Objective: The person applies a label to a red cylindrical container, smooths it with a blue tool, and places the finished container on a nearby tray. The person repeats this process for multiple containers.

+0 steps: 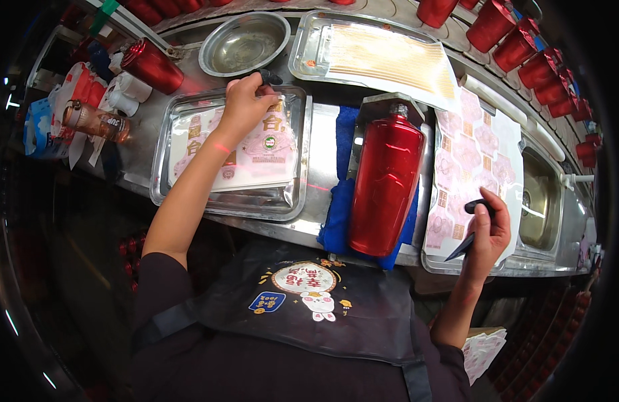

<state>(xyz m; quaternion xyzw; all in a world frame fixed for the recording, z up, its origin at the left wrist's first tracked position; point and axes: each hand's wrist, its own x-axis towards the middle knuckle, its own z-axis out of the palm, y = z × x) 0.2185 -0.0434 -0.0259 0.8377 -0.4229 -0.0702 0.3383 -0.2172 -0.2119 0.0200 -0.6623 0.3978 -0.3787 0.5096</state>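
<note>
My left hand (249, 105) is over a metal tray (229, 206) of printed decal sheets (259, 166), its thumb and fingertips at the upper edge of the top sheet; a black finger cover sits on one finger. Whether it grips the sheet cannot be told. My right hand (487, 231) holds a dark, flat squeegee-like blade above a second stack of pink decal sheets (462, 171), with a black cover on a finger. Between the hands a glossy red bottle (387, 186) lies on a blue cloth (337, 216) and a metal stand (415, 111).
Behind are a metal bowl of water (244, 45) and a tray (309, 55) with a gold-striped sheet (389, 55). A sink (538, 201) is at right. More red bottles (490, 27) stand on a conveyor (455, 35). A drink bottle (96, 120) lies at left.
</note>
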